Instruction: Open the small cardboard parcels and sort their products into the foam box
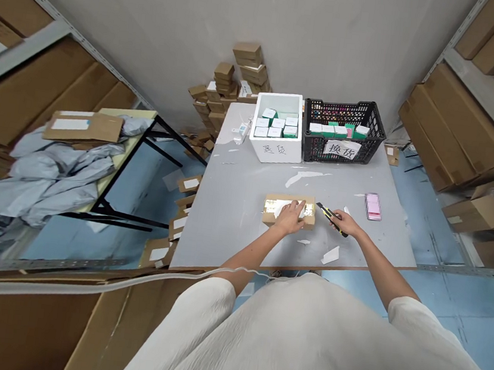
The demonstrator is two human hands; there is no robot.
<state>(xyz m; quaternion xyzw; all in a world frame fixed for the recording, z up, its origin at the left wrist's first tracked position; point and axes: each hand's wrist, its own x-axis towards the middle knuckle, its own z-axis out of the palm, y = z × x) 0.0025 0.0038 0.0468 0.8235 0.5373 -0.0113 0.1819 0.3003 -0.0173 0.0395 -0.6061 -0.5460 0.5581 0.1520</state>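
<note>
A small brown cardboard box (270, 207) with a torn white label lies near the middle of the grey table (226, 206). My left hand (290, 217) rests on top of the box with its fingers spread. To the right of the box, my right hand (344, 222) is closed round a black and yellow utility knife (332, 217). The knife's tip points up and left, close to the box's right side. Torn paper scraps (331, 255) lie in front of my hands.
At the back stand a white foam box (276, 151) and a black crate (371, 146), both holding small white and green boxes. A pink phone (373, 206) lies at the right. A white cable (127, 283) crosses before my body. Side shelves hold cartons.
</note>
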